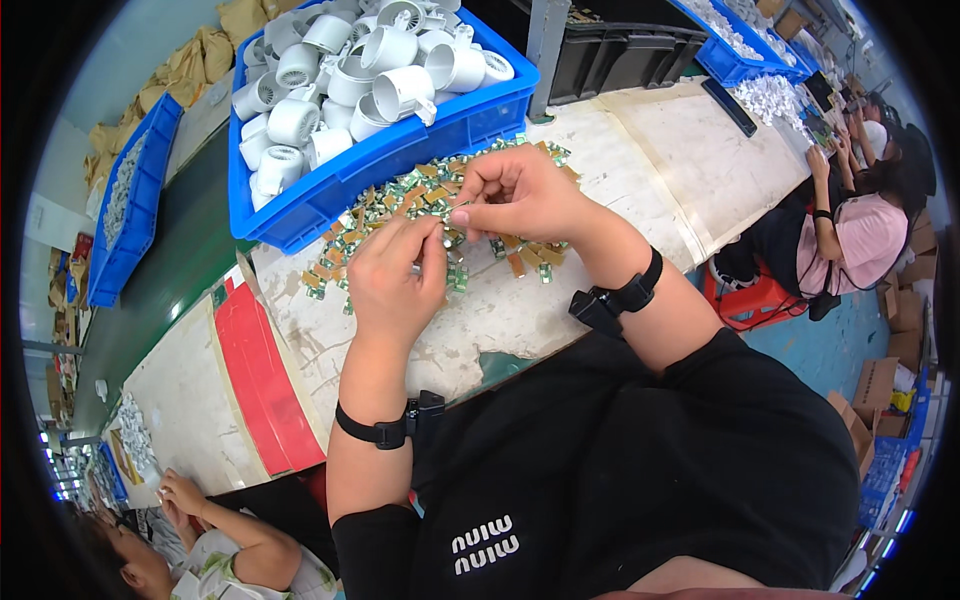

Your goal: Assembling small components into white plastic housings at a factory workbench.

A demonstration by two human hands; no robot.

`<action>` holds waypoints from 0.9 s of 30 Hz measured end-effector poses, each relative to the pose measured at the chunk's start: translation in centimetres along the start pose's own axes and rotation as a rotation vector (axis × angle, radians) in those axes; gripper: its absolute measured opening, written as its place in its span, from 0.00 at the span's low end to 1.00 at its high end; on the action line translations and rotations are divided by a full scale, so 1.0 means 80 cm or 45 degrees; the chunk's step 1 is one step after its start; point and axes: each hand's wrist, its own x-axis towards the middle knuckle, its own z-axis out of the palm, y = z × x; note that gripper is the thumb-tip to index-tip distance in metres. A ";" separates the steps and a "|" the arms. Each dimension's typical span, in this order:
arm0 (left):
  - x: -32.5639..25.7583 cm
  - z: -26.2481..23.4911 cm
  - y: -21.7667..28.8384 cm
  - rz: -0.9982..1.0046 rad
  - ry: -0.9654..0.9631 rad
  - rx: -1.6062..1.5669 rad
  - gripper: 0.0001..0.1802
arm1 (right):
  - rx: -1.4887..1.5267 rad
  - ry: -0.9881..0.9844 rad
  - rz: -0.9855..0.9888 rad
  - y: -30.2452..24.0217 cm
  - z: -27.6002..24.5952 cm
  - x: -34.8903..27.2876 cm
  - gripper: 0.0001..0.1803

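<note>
My left hand [395,270] and my right hand [525,195] meet over a heap of small green circuit boards [458,275] with tan pieces among them. Both are closed in a pinch, thumbs against forefingers, with fingertips almost touching. Between them sits a tiny piece that looks like one of these circuit boards [446,215]; the fingers cover most of it. Just beyond the heap stands a blue crate [385,150] piled with white plastic cylindrical housings [402,92], some showing slotted round ends.
A red strip [262,375] crosses the worn white tabletop [650,170] at left. Beyond it runs a green conveyor belt [190,260] with another blue crate [128,215]. A black crate [625,55] stands at the back. Co-workers sit at lower left and at right, near a red stool [745,300].
</note>
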 end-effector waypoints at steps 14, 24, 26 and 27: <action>-0.004 -0.004 0.003 -0.125 -0.048 -0.161 0.03 | 0.210 -0.094 0.051 0.005 0.004 0.002 0.07; -0.019 0.005 -0.009 0.106 0.005 0.132 0.05 | -0.216 -0.059 -0.501 0.030 0.006 0.005 0.09; -0.027 0.003 -0.014 0.012 0.013 0.108 0.04 | -0.161 -0.095 -0.372 0.017 0.014 0.001 0.10; -0.023 0.004 -0.007 0.032 -0.024 0.109 0.04 | -0.140 -0.051 -0.470 0.026 0.015 0.002 0.10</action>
